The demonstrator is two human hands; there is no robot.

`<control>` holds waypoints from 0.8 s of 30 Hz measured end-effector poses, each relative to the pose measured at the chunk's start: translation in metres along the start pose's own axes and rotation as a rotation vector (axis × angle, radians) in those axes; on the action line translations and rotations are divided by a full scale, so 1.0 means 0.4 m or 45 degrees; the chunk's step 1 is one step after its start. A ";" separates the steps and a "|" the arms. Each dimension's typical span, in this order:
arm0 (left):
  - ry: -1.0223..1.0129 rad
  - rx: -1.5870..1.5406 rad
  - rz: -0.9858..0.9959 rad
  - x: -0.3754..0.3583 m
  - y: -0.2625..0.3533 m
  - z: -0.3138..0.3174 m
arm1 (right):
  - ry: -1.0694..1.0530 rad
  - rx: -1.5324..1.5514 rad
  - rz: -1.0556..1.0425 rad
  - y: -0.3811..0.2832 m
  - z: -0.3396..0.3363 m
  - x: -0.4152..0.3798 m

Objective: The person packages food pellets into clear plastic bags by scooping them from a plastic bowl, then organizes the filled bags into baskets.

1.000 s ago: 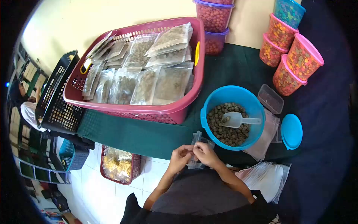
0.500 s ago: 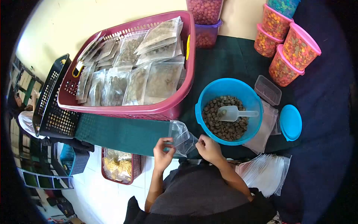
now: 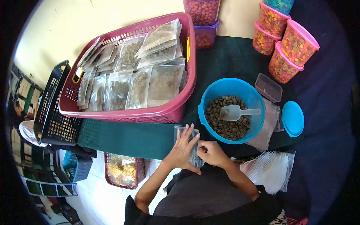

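My left hand (image 3: 182, 149) lies flat with fingers spread against an empty clear plastic bag (image 3: 195, 155), supporting it from the left. My right hand (image 3: 210, 152) pinches the bag's right edge. Both hands are at the near edge of the green-covered table (image 3: 131, 135). Just beyond them stands a blue tub (image 3: 231, 84) of brown pellets with a white scoop (image 3: 236, 112) resting in it.
A maroon basket (image 3: 165, 110) of filled pellet bags sits to the left, a black basket (image 3: 52, 108) beside it. A blue lid (image 3: 293, 118), a clear container (image 3: 268, 87) and lidded tubs (image 3: 296, 43) of coloured pellets stand right. Empty bags (image 3: 272, 170) lie near right.
The bag was held puffed open between both hands half a second ago. Now my left hand presses flat against it and the bag stands upright closer to my right hand.
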State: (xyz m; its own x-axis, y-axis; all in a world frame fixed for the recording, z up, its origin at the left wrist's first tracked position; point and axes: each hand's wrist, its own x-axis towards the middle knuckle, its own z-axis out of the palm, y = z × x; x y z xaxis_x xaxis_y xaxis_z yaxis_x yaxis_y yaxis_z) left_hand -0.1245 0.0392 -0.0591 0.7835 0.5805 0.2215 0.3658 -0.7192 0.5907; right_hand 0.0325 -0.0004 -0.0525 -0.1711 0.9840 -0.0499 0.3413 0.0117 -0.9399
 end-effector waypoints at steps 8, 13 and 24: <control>0.142 -0.097 0.205 -0.010 -0.045 0.022 | -0.029 -0.008 -0.033 -0.006 0.000 -0.009; -0.057 -0.073 0.113 -0.018 -0.033 0.009 | -0.006 -0.025 0.018 -0.020 0.005 -0.029; 0.120 -0.387 0.251 -0.037 -0.044 -0.011 | 0.426 -0.379 0.198 -0.094 0.010 -0.093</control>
State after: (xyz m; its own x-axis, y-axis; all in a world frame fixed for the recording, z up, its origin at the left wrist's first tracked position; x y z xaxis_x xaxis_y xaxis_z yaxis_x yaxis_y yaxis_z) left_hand -0.1446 0.0448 -0.0693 0.7689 0.4854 0.4161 0.0358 -0.6824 0.7301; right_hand 0.0223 -0.0380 -0.0166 0.1932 0.9808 -0.0249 0.5976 -0.1378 -0.7899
